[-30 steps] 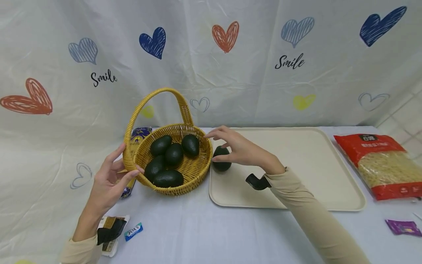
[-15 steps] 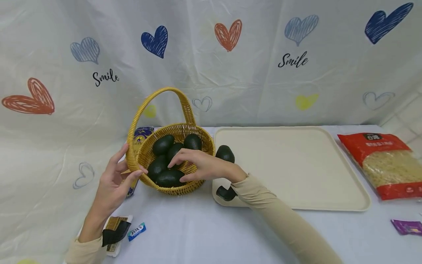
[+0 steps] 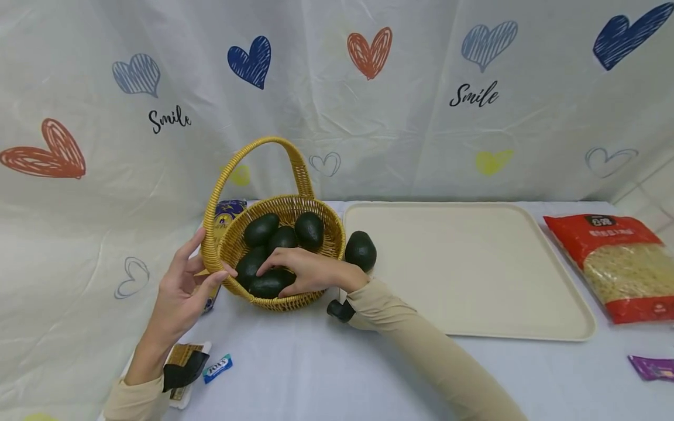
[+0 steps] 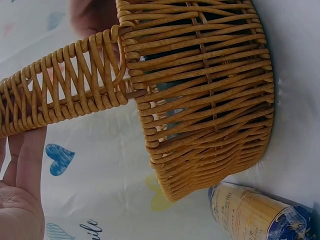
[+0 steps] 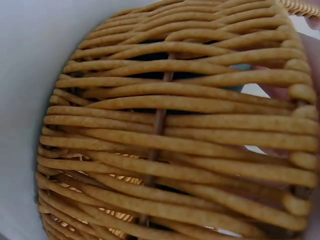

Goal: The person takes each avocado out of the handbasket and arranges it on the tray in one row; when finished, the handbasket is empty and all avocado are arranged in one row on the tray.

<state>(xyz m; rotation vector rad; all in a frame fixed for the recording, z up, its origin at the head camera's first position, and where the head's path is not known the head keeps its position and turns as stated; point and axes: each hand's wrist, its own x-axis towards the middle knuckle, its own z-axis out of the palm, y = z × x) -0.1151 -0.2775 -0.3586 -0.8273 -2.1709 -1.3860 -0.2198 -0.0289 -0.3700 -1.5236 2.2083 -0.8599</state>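
Note:
A yellow wicker basket with a tall arched handle stands left of centre in the head view, with several dark green avocados in it. My left hand holds the handle near its lower left end, thumb by the rim and fingers behind. My right hand reaches over the right rim, its fingers and thumb curled around the front avocado. Another avocado lies on the tray's left end, just beyond my right wrist. In the right wrist view, the basket's woven wall hides most of the hand.
A cream tray lies right of the basket, with a red pasta bag beyond it. A blue-and-yellow packet lies behind the basket. Small wrapped sweets, one blue and one purple, lie near the front.
My right hand has moved left from above the avocado on the tray into the basket, and its fingers have closed around the front avocado. My left hand stays on the handle.

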